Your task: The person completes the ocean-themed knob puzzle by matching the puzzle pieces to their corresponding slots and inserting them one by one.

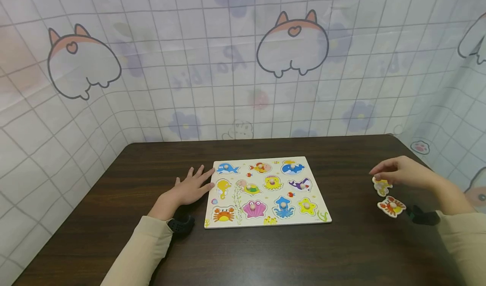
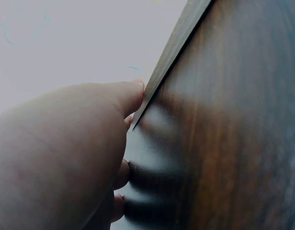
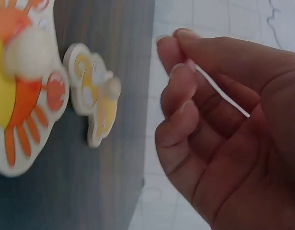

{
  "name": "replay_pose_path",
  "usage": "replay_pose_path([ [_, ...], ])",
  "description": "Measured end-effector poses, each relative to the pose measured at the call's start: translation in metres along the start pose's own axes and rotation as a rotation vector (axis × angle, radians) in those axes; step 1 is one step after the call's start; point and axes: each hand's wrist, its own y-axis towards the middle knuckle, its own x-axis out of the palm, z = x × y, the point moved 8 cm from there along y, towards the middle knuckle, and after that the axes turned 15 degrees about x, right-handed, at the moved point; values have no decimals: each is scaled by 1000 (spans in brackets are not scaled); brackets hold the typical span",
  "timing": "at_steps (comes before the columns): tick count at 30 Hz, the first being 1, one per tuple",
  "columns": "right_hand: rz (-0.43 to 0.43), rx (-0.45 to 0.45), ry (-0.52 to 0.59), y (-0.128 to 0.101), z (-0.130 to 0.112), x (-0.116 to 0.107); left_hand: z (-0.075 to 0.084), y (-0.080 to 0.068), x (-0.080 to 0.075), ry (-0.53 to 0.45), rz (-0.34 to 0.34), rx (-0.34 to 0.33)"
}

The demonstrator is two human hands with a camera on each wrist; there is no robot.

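Observation:
A wooden sea-animal puzzle board (image 1: 300, 220) lies in the middle of the dark table (image 1: 303, 252), with several knobbed pieces seated in it. My left hand (image 1: 191, 187) rests flat on the table, fingers spread, with the fingertips (image 1: 209, 173) against the board's left edge. The left wrist view shows one fingertip (image 2: 135, 91) touching the board edge (image 2: 176, 43). My right hand (image 1: 402, 172) hovers at the far right with loosely curled fingers (image 3: 176, 91), holding nothing. Just below it lie a loose yellow seahorse piece (image 1: 381, 187) (image 3: 95, 96) and a loose orange crab piece (image 1: 391, 206) (image 3: 23, 96).
A printed sheet with cartoon animals and a grid pattern (image 1: 243, 66) walls the table on the back and both sides. The table's right edge (image 1: 414, 153) runs close to the loose pieces. Black wrist straps (image 1: 181, 225) sit on both forearms.

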Motion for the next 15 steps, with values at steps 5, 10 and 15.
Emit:
replay_pose_path([
  [5, -2, 52, -25, 2, 15, -3, -1, -1, 0, -3, 3, -8],
  [10, -41, 108, -16, 2, 29, 0, -1, -1, 0, 0, 4, -4],
  [15, -44, 139, -5, 3, 40, 4, 0, -1, 0, -9, 7, 3],
])
